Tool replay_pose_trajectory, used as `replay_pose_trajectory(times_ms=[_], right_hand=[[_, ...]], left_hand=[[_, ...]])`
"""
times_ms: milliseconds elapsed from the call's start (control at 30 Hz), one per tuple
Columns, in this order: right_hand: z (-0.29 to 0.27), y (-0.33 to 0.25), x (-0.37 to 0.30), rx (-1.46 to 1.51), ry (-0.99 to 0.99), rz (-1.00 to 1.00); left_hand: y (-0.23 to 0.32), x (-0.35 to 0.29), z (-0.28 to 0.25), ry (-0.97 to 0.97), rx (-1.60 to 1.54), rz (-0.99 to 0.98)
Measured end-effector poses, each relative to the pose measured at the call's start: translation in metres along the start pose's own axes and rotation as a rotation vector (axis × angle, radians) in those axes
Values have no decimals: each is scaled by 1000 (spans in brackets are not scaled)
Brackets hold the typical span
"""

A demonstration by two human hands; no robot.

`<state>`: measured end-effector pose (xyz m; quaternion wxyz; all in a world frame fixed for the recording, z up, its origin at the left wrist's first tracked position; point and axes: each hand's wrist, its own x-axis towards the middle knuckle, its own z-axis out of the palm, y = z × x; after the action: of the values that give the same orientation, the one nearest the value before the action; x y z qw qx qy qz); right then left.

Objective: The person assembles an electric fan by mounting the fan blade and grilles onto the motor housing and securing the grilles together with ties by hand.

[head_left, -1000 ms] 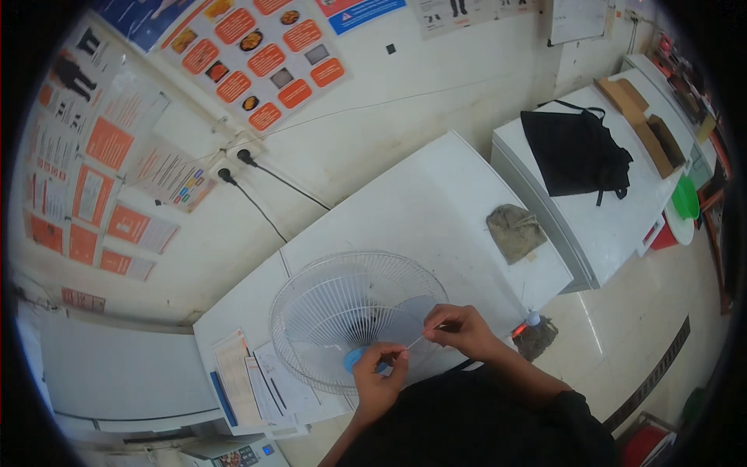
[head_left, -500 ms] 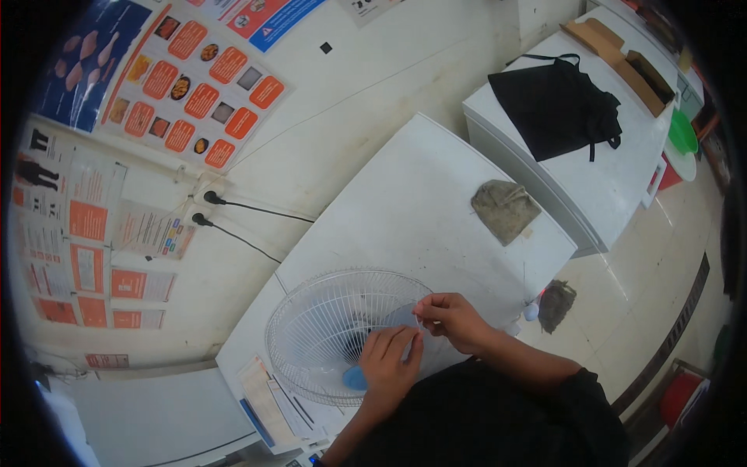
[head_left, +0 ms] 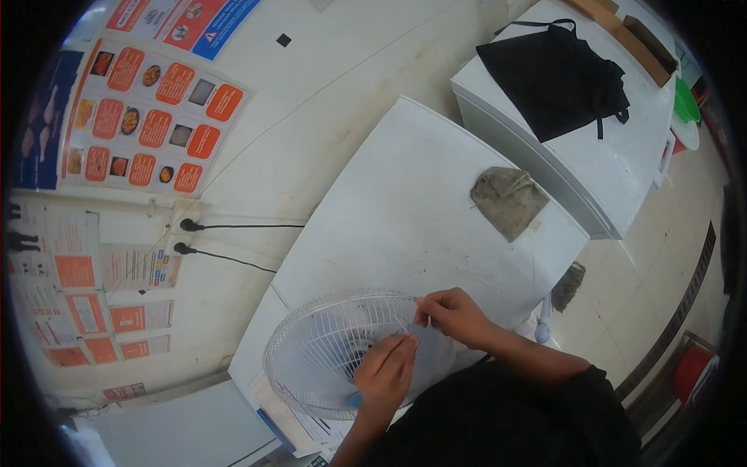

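Observation:
A fan's round wire guard (head_left: 292, 331) lies on the white surface in front of me, with pale blades and a dark centre showing through its wires. A bit of blue (head_left: 355, 399) shows at its near side. Over the guard's right part, my left hand (head_left: 385, 370) is closed, fingertips pinched together. Just beyond it, my right hand (head_left: 455, 315) is also closed, its thumb and index finger pinching near the guard's rim. What the fingertips hold is too small to make out, and I cannot tell whether they touch the wires.
A crumpled grey-brown cloth (head_left: 510, 202) lies on the white top (head_left: 389, 202). Beyond a gap, a second white unit bears a black apron-like cloth (head_left: 556, 78) and an open cardboard box (head_left: 646, 50). Two black plugs (head_left: 187, 225) sit in the wall at left; another rag (head_left: 570, 286) lies on the floor.
My view has shifted a little. The left hand has turned and its fingers have drawn together into a pinch; it covers more of the blue part. The right hand keeps its pinch.

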<state>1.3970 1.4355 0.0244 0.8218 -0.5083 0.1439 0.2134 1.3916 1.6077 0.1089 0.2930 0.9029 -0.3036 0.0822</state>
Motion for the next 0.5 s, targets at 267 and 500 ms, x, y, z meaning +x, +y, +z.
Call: replay_pose_trajectory(times_ms=[267, 500], right_hand=[[-10, 22, 26, 59, 146, -198], [-11, 28, 44, 232, 113, -121]], left_hand=[[-7, 14, -8, -161, 21, 54], [-4, 26, -16, -258, -13, 81]])
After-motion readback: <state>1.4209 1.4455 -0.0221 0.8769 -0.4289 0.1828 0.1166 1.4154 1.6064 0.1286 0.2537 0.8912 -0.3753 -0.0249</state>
